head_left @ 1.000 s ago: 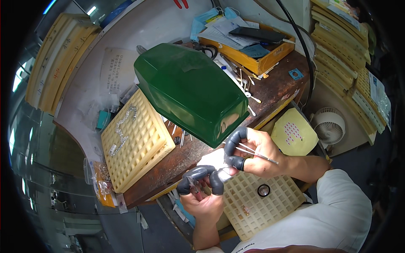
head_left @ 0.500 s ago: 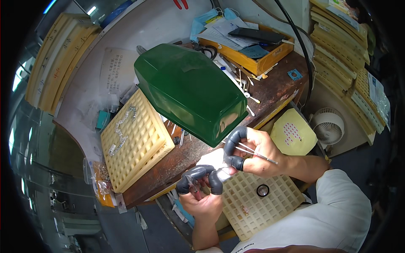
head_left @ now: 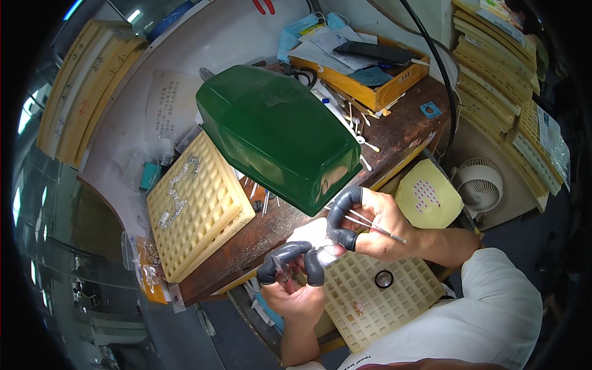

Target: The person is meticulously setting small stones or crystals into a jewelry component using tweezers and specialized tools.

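My left hand [head_left: 295, 290] and my right hand [head_left: 376, 225] meet under the green lamp hood [head_left: 277, 139], in a brightly lit patch. Black rubber cots cover the thumb and forefinger of each. A pair of slim metal tweezers [head_left: 385, 232] lies across the fingers of my right hand, whose thumb and forefinger curl toward each other. Within my left hand's curled fingers is a reddish-handled tool [head_left: 287, 285], mostly hidden. Glare and fingers hide whatever tiny piece is between the fingertips. Below them sits a pale gridded tray [head_left: 376, 308] bearing a black-rimmed loupe [head_left: 383, 279].
At left on the bench, a cream gridded tray [head_left: 203, 203] carries a silvery chain [head_left: 179, 200]. A wooden box [head_left: 394, 83] with papers and a phone stands at the back. Cotton swabs [head_left: 364, 132] lie beside the hood. A small fan [head_left: 480, 185] and stacked trays [head_left: 493, 80] are at right.
My left hand has shifted very slightly left and its fingers have turned a little. My right hand and the objects on the bench look unmoved.
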Demonstrator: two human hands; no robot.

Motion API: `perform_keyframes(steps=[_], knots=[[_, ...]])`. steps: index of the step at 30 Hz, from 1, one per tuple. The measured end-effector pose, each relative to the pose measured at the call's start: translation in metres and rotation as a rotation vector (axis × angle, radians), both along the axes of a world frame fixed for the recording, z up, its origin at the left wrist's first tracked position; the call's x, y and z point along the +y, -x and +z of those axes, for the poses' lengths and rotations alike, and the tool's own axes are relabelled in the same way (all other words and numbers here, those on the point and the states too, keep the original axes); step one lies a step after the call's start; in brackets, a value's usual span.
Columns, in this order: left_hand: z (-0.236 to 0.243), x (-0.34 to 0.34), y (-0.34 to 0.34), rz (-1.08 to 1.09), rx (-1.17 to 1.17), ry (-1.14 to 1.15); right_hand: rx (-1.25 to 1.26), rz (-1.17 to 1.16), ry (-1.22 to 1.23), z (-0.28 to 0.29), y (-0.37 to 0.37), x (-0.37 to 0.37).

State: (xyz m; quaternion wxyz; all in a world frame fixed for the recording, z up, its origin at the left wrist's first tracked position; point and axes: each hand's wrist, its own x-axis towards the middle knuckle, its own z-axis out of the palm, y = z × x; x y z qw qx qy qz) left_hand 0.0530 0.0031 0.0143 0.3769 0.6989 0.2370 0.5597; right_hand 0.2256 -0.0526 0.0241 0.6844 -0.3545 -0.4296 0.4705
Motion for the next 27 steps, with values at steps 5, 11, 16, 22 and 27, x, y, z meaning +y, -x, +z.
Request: perform_keyframes(steps=[5,11,16,22,27], knots=[[0.0008,-0.0004,0.0013,0.01,-0.012,0.03,0.008,-0.008,-0.022,-0.0011,0.0009,0.0004],[0.0008,0.0003,0.0009,0.011,0.003,0.01,0.02,0.01,-0.015,-0.0046,0.0002,0.0008],[0.0004,0.0004,-0.0001,0.009,-0.013,-0.002,0.032,0.023,-0.019,-0.0044,0.0006,0.0011],[-0.001,0.0013,0.0,0.009,-0.016,-0.013,0.04,0.031,-0.02,-0.0038,0.0005,0.0007],[-0.0026,0.002,0.0,-0.002,-0.042,-0.001,0.003,0.032,0.009,0.0,-0.0007,-0.0005]])
